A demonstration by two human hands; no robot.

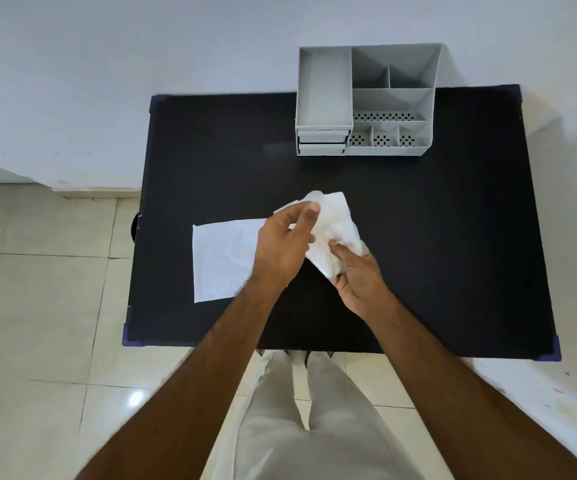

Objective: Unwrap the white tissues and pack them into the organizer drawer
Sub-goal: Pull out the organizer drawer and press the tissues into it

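Observation:
Both hands hold a crumpled white tissue above the middle of the black table. My right hand pinches its lower end with thumb and fingers. My left hand grips its upper left edge, thumb on top. A second white tissue lies spread flat on the table to the left, partly under my left hand. The grey organizer stands at the table's far edge; two shut drawers sit at its lower left front.
The organizer has an open tray on the left and several open compartments with perforated floors on the right. A white wall rises behind the table. Tiled floor lies to the left and below. My light trousers show under the near table edge.

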